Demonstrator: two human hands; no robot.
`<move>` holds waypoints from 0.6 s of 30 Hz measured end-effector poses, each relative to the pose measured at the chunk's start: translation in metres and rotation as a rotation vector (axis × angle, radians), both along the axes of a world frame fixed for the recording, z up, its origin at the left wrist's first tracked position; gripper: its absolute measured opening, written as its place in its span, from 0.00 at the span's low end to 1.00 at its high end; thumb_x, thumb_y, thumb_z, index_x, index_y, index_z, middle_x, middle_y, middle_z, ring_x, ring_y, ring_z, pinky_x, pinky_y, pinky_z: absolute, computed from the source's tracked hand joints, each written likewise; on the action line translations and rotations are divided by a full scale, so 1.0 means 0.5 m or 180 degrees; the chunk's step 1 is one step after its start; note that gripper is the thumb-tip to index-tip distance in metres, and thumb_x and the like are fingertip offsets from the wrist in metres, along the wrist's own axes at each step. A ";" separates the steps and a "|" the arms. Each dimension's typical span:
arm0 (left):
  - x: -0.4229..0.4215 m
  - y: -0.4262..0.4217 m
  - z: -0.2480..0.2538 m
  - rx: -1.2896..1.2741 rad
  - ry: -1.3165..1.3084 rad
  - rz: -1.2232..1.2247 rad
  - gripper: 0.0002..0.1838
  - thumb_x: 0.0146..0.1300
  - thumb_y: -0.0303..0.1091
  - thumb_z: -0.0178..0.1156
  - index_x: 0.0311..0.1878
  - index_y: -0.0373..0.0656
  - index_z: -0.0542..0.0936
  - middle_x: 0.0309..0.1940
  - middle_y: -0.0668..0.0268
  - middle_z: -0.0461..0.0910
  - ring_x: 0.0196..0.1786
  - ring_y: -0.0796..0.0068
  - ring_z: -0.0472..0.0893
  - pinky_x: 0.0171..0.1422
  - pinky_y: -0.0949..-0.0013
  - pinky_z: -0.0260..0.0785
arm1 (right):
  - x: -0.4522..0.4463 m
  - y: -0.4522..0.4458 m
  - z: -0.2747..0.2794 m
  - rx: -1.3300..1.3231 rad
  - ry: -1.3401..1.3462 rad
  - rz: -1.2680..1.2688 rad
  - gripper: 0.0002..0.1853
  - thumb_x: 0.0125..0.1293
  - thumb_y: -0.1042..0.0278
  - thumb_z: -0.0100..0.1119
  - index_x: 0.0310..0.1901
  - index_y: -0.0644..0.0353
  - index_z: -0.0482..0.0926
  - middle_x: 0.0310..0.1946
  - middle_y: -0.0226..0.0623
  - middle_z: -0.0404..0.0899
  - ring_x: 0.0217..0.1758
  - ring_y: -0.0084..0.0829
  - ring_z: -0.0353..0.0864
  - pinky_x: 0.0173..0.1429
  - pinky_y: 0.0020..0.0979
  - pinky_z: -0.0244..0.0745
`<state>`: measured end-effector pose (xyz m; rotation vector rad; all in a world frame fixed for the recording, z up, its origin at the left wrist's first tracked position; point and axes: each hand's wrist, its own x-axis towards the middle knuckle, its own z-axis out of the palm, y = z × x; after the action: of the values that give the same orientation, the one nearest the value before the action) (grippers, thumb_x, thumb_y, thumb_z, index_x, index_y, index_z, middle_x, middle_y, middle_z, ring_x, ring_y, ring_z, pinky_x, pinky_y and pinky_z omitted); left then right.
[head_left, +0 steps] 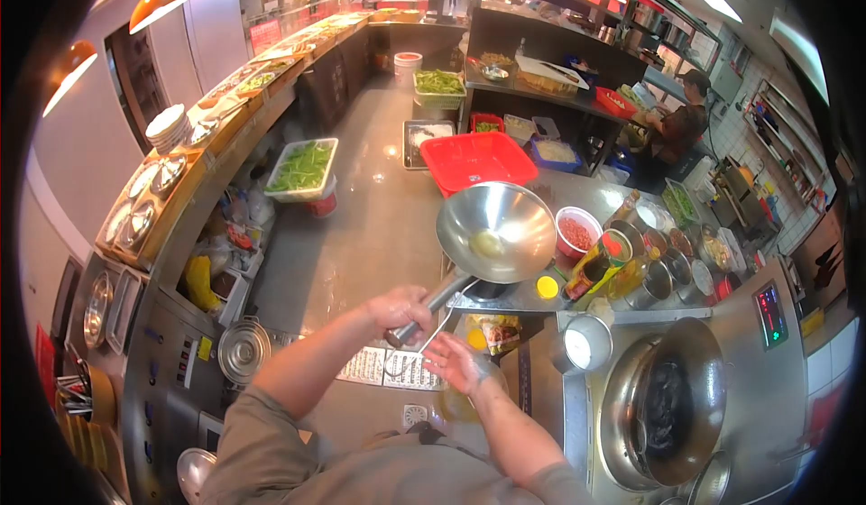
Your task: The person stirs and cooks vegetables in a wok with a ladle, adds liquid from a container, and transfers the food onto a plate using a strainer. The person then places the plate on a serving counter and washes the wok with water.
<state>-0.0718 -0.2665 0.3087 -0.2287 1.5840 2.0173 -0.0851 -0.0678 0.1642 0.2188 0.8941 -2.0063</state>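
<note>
A steel wok [498,232] with a long tubular handle is in the middle of the view, with a little yellowish liquid at its bottom. My left hand [400,314] is wrapped round the wok's handle. Below and to the right of it, my right hand [456,363] is palm up with its fingers spread, beside a thin curved metal hook or ladle handle [439,326]. Whether the fingers touch that thin metal is unclear. Behind the wok lies a red plastic tray [469,155].
A large wok [666,406] sits on the stove at the right, near a metal pot [585,343]. Sauce bottles, a bowl of red food [577,231] and several containers crowd the right counter. Green vegetables fill a basket [303,169] at left. A co-worker [683,122] stands at the far right.
</note>
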 end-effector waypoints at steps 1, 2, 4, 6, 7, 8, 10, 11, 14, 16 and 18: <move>0.009 0.007 0.010 0.0150 0.0007 0.0056 0.16 0.49 0.19 0.57 0.41 0.38 0.67 0.19 0.63 0.70 0.15 0.74 0.71 0.15 0.72 0.61 | -0.004 -0.018 0.010 -0.0243 -0.0034 0.0056 0.20 0.66 0.64 0.55 0.57 0.61 0.66 0.49 0.45 0.75 0.51 0.42 0.77 0.55 0.44 0.75; 0.016 0.010 0.019 0.0282 0.0053 0.0143 0.18 0.47 0.19 0.57 0.43 0.37 0.67 0.18 0.64 0.69 0.14 0.74 0.71 0.15 0.72 0.61 | 0.004 -0.034 0.045 -0.0491 -0.0077 0.0107 0.19 0.67 0.63 0.54 0.55 0.61 0.66 0.48 0.45 0.76 0.50 0.43 0.78 0.54 0.45 0.75; 0.023 -0.004 0.053 0.0353 0.0301 -0.0074 0.21 0.46 0.18 0.57 0.46 0.36 0.67 0.19 0.64 0.69 0.14 0.75 0.71 0.15 0.72 0.62 | 0.018 -0.039 0.091 -0.0871 -0.0494 0.0092 0.17 0.69 0.61 0.50 0.52 0.64 0.68 0.43 0.45 0.78 0.49 0.45 0.79 0.54 0.45 0.75; 0.034 -0.016 0.092 0.0542 0.0530 -0.0206 0.26 0.44 0.17 0.57 0.51 0.35 0.66 0.22 0.64 0.70 0.15 0.75 0.72 0.15 0.73 0.64 | 0.019 -0.001 0.132 -0.0532 -0.0630 -0.0087 0.12 0.69 0.61 0.49 0.48 0.59 0.69 0.39 0.44 0.78 0.42 0.42 0.79 0.46 0.43 0.77; 0.036 -0.023 0.116 0.0411 0.0634 -0.0136 0.27 0.43 0.17 0.57 0.52 0.35 0.66 0.23 0.64 0.70 0.15 0.75 0.72 0.15 0.73 0.64 | 0.021 0.026 0.146 -0.0344 -0.0725 -0.0187 0.10 0.70 0.62 0.48 0.46 0.56 0.70 0.36 0.43 0.78 0.38 0.40 0.80 0.41 0.41 0.78; 0.037 -0.027 0.138 0.0290 0.0737 -0.0066 0.28 0.43 0.17 0.57 0.53 0.35 0.66 0.23 0.64 0.70 0.15 0.75 0.72 0.15 0.73 0.64 | 0.025 0.058 0.150 -0.0511 -0.0223 -0.0333 0.06 0.70 0.63 0.48 0.43 0.53 0.69 0.33 0.41 0.77 0.31 0.36 0.77 0.34 0.38 0.75; 0.043 -0.031 0.166 0.0253 0.0869 0.0114 0.29 0.42 0.16 0.57 0.54 0.36 0.66 0.24 0.63 0.70 0.15 0.75 0.72 0.15 0.73 0.65 | 0.035 0.099 0.200 -0.0164 0.0292 -0.0683 0.04 0.70 0.66 0.48 0.36 0.49 0.66 0.24 0.36 0.71 0.18 0.26 0.64 0.19 0.29 0.62; 0.041 -0.034 0.182 0.0325 0.0936 0.0232 0.30 0.42 0.16 0.56 0.54 0.36 0.66 0.24 0.63 0.70 0.15 0.75 0.72 0.15 0.73 0.65 | 0.037 0.119 0.213 -0.0101 0.0380 -0.0629 0.04 0.70 0.67 0.49 0.37 0.49 0.66 0.25 0.37 0.72 0.18 0.27 0.66 0.19 0.29 0.63; 0.039 -0.039 0.193 0.0333 0.1050 0.0555 0.30 0.41 0.15 0.55 0.54 0.36 0.66 0.25 0.61 0.70 0.15 0.75 0.72 0.14 0.73 0.64 | 0.074 0.181 0.230 0.0253 0.0897 -0.0825 0.05 0.69 0.66 0.50 0.38 0.47 0.64 0.23 0.37 0.69 0.18 0.26 0.64 0.18 0.28 0.62; 0.039 -0.041 0.194 0.0146 0.1152 0.0617 0.35 0.43 0.18 0.56 0.60 0.34 0.62 0.23 0.62 0.70 0.16 0.77 0.72 0.14 0.74 0.64 | 0.110 0.240 0.257 0.0328 0.0922 -0.1042 0.05 0.69 0.66 0.51 0.38 0.48 0.64 0.22 0.36 0.68 0.17 0.26 0.64 0.18 0.28 0.62; 0.036 -0.038 0.176 0.0053 0.1086 0.0671 0.34 0.43 0.18 0.56 0.59 0.33 0.62 0.22 0.62 0.70 0.15 0.76 0.72 0.14 0.74 0.64 | 0.153 0.308 0.273 0.0227 0.1012 -0.1253 0.06 0.68 0.67 0.52 0.38 0.50 0.64 0.21 0.39 0.68 0.16 0.27 0.65 0.15 0.28 0.62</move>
<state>-0.0539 -0.2854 0.3969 -0.0464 1.8106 2.3283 -0.0085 0.0864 0.3009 0.1228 1.1967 -2.4202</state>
